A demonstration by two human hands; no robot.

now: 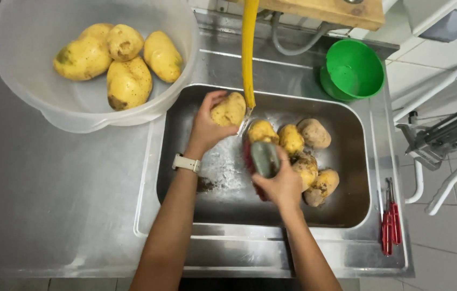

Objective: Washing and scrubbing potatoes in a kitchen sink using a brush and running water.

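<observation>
At the centre of the steel counter sits the rectangular stainless-steel sink basin, and every other thing is placed here by that basin. Left of the basin and behind its far-left corner stands the large translucent white plastic bowl, holding five washed yellow potatoes. Behind the basin's far-right corner, a small round green plastic bowl leans on the counter edge. From above the basin's far rim a yellow hose spout hangs down, and a thin stream of water falls from its tip into the basin. Inside the basin, toward its right half, a heap of muddy brown-yellow potatoes lies against the bottom. Over the basin's far-left part, the person's left hand, with a white watch at the wrist, grips one yellow potato just beside the spout's tip. Over the middle of the basin, the right hand is closed round a scrubbing brush with a grey-green back and red bristles, next to the heap. On the counter right of the basin lies a small red-handled peeler.
</observation>
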